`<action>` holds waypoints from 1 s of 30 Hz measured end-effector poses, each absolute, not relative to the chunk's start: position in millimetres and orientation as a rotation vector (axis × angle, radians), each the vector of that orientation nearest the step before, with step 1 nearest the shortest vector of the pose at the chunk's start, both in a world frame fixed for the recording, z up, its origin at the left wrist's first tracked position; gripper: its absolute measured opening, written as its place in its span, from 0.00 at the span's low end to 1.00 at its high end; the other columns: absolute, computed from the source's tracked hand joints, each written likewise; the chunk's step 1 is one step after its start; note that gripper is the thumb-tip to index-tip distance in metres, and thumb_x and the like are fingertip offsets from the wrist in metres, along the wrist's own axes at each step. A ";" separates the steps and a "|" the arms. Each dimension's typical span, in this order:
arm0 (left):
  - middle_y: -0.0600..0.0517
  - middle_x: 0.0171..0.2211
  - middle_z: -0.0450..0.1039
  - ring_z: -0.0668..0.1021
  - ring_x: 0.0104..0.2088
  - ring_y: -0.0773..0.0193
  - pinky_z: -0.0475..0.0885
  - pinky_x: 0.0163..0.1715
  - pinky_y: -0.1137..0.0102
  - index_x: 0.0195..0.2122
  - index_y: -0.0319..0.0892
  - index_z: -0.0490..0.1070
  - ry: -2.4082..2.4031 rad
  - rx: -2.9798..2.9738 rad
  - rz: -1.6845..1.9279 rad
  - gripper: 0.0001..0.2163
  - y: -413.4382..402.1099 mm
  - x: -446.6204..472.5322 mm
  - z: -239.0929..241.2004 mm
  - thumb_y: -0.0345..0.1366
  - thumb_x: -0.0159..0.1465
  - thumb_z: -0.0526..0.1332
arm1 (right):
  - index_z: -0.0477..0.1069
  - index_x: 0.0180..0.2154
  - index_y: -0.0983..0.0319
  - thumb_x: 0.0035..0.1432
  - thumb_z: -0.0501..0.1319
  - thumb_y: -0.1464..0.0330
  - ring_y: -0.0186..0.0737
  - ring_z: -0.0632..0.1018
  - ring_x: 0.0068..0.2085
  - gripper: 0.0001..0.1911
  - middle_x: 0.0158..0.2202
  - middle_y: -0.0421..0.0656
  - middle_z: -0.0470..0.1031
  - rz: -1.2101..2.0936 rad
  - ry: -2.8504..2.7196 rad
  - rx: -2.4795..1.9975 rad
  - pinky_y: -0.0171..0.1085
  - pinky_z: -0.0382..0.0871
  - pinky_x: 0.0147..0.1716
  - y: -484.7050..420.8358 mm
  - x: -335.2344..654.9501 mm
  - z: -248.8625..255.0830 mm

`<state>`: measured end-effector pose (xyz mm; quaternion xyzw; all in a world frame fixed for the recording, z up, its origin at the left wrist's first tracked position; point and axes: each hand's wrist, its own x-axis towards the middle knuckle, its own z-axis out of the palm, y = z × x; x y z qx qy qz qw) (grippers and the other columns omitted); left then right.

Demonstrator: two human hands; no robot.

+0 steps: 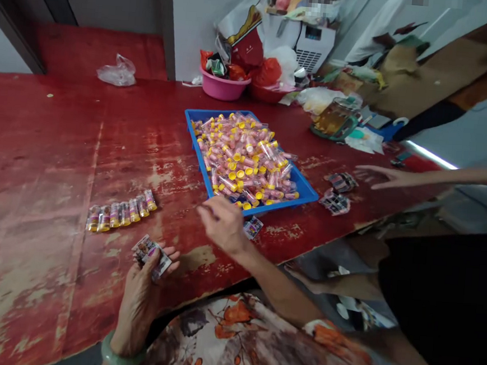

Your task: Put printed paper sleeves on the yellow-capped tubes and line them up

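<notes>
A red surface (39,149) holds a blue tray (304,190) with a pile of tubes (239,159) mid-frame. The right hand (227,226), just below, curls; its grip is hard to tell. Lower left, the left hand (140,287) pinches little cards (162,264).

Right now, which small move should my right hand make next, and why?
Perhaps your right hand should pick one yellow-capped tube from the blue tray, if that hand is free, which I cannot tell: it is near the tray's edge, and your left hand holds printed cards.
</notes>
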<state>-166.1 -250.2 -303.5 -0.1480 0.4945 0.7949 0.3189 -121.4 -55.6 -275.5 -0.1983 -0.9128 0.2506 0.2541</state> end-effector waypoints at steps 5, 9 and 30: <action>0.43 0.34 0.81 0.83 0.34 0.55 0.81 0.35 0.65 0.35 0.34 0.75 1.250 -0.387 2.009 0.06 -227.0 -160.3 -295.8 0.28 0.55 0.66 | 0.77 0.37 0.64 0.58 0.57 0.73 0.47 0.77 0.43 0.10 0.39 0.50 0.78 0.327 -2.525 -1.141 0.39 0.67 0.42 35.9 -80.9 -265.9; 0.45 0.34 0.81 0.83 0.33 0.57 0.81 0.34 0.67 0.35 0.36 0.75 1.317 -0.371 1.928 0.06 -212.0 -162.6 -294.4 0.25 0.56 0.64 | 0.78 0.33 0.63 0.51 0.60 0.75 0.47 0.78 0.40 0.09 0.36 0.48 0.79 0.329 -2.557 -1.239 0.37 0.67 0.38 64.3 -90.3 -276.6; 0.47 0.33 0.80 0.83 0.32 0.60 0.81 0.35 0.70 0.36 0.36 0.75 1.307 -0.241 1.860 0.07 -184.5 -146.4 -295.7 0.24 0.55 0.66 | 0.68 0.31 0.60 0.47 0.60 0.56 0.36 0.73 0.31 0.14 0.31 0.40 0.72 1.463 -1.176 -0.822 0.35 0.69 0.31 65.1 37.7 -300.2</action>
